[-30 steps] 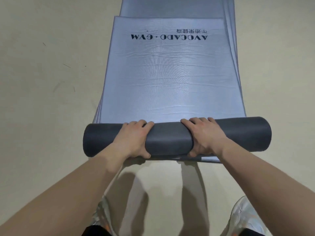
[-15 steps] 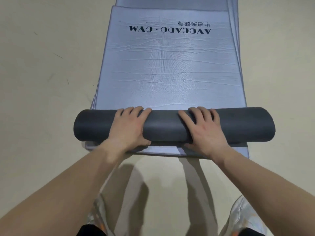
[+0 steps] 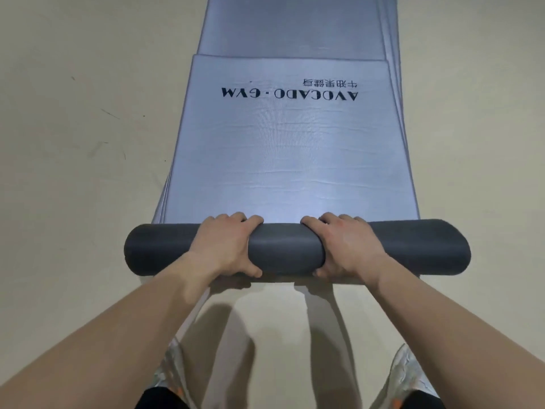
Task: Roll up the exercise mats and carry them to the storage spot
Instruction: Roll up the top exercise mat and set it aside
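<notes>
**Both hands wrapped round a half-rolled gym mat**

A dark grey foam roll [image 3: 286, 250] lies crosswise on the pale beige floor [image 3: 73, 143]. It is a thick, matte cylinder whose rounded ends stick out well past both hands. It is the wound-up near end of a silver-blue mat [image 3: 289, 160], and the rest of that mat stretches flat away from the person — smooth, faintly sheened, crossed by fine wrinkles. Black lettering [image 3: 290, 94] reading "AVOCADO · GYM", upside down from this view, sits near the mat's far edge, with a line of smaller characters just beyond it.

The left hand [image 3: 224, 246] grips the roll left of its middle and the right hand [image 3: 346, 246] grips it right of its middle, with a bare stretch of grey foam between them. Each hand wraps the cylinder. The fingers curl over the top to the far side, tips at the seam where the roll meets the flat sheet, and the thumb hooks under the near side. Two bare forearms reach in from the bottom corners.

The silver-blue mat rests on a stack of mats [image 3: 295, 28] of the same colour. Their thin edges fan out along its left and right sides, and the stack runs on past its far edge to the top of the view.

Low in the view, pale shoes [image 3: 410, 376] with orange flecks show beside the forearms, standing on the floor well short of the roll.
</notes>
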### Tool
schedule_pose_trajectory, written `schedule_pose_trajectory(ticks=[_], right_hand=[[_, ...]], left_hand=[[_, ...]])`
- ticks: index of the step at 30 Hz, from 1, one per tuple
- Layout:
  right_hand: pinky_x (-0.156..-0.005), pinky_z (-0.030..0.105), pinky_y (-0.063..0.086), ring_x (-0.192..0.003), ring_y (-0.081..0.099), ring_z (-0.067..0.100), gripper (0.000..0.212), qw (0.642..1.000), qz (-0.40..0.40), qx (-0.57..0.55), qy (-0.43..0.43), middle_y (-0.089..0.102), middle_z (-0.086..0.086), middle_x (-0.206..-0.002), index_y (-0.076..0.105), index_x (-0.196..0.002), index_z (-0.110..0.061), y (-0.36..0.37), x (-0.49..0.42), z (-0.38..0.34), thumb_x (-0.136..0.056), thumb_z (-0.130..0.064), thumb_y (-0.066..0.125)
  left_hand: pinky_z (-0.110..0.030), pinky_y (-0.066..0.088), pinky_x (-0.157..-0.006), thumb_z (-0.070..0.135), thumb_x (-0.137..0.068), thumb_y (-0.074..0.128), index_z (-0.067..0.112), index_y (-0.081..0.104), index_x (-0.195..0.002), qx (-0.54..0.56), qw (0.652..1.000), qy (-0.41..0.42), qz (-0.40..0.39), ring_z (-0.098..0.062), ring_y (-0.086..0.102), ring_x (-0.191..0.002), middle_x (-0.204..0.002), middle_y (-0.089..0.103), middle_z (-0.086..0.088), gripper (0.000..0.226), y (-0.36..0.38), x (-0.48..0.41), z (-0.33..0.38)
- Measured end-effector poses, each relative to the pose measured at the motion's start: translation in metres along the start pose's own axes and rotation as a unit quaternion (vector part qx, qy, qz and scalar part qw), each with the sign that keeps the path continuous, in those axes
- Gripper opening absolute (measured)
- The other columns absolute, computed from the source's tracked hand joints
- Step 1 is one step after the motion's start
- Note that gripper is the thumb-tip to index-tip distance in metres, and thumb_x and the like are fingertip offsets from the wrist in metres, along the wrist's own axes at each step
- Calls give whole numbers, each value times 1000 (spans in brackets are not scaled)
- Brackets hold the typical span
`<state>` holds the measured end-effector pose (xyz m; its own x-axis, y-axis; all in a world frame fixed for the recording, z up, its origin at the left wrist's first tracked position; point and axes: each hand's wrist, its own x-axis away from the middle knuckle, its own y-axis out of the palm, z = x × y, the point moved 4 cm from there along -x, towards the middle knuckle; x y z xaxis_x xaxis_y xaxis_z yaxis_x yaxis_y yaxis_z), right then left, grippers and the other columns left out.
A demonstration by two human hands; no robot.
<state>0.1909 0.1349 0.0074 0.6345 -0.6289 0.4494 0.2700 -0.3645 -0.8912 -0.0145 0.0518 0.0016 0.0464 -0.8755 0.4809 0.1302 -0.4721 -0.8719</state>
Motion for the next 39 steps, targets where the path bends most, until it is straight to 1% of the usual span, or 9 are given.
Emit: schedule_pose_trajectory(ticks=[2, 6, 9, 12, 15, 20, 29, 34, 39], right_hand=[[-98, 45, 42, -111, 56, 26, 92, 1000, -10, -8, 10, 52, -4, -128, 32, -140, -39, 9, 17, -8, -63, -62, 77], [-112, 55, 27, -134, 43, 34, 121, 991, 114, 61, 35, 42, 13, -144, 26, -154, -22, 32, 49, -19, -55, -43, 92], [-115, 59, 21, -145, 31, 36, 138, 992, 94, 74, 31, 35, 15, -155, 10, -157, -21, 40, 43, -12, -52, -49, 95], [-117, 56, 19, -144, 30, 28, 134, 997, 54, 32, 35, 34, 5, -154, 10, -155, -29, 18, 8, 2, -52, -66, 88], [-119, 60, 12, -149, 18, 31, 139, 998, 24, 30, 47, 24, 7, -159, 8, -157, -31, 3, -13, 6, -49, -78, 82], [-117, 67, 12, -154, 12, 42, 131, 985, 136, 68, 79, 16, 17, -168, 10, -162, -23, 43, 12, 10, -61, -42, 92], [-106, 63, 29, -135, 41, 38, 125, 980, 172, 92, 49, 46, 13, -148, 35, -153, -27, 23, -34, 38, -47, -63, 90], [-106, 58, 35, -129, 46, 33, 115, 991, 91, 84, 41, 48, 5, -143, 23, -151, -32, 9, -19, 28, -57, -60, 82], [-93, 46, 44, -112, 56, 27, 107, 999, -36, 39, -6, 53, -4, -128, 26, -141, -41, 11, 21, 10, -52, -65, 80]], left_hand=[[-37, 49, -79, 74, -52, 78, 42, 40, -135, 38, 997, 3, -60, -20, 58, -96, -108, 56, 12, 97, 8, 10, 3], [-40, 49, -91, 74, -50, 83, 43, 38, -144, 73, 990, -15, -118, -22, 59, -111, -123, 61, 11, 109, 1, -1, -1], [-55, 26, -117, 76, -56, 80, 38, 37, -149, 57, 996, -33, -64, -23, 54, -125, -137, 58, 9, 109, -4, 0, 1], [-64, -1, -122, 82, -64, 71, 32, 8, -161, 34, 996, -70, 53, -33, 10, -155, -169, 12, 2, 125, 12, 26, 22], [-60, -9, -122, 81, -65, 73, 32, -29, -154, -6, 997, -65, 31, -37, -30, -151, -165, -33, -2, 144, 38, 30, 31], [-54, 4, -125, 79, -61, 75, 35, -10, -160, 7, 997, -29, 69, -30, 1, -157, -171, 1, 2, 138, 12, -32, 0], [-52, 27, -116, 73, -63, 74, 31, 16, -157, -73, 984, 23, 160, -34, 36, -141, -158, 34, -4, 118, 8, -43, -10], [-44, 34, -113, 69, -61, 75, 37, 20, -156, -29, 996, 30, 82, -25, 46, -134, -154, 40, 3, 114, -4, -26, -5], [-44, 49, -95, 70, -53, 79, 43, 26, -149, 46, 994, 49, -88, -22, 58, -114, -133, 52, 10, 113, 11, 10, 2]])
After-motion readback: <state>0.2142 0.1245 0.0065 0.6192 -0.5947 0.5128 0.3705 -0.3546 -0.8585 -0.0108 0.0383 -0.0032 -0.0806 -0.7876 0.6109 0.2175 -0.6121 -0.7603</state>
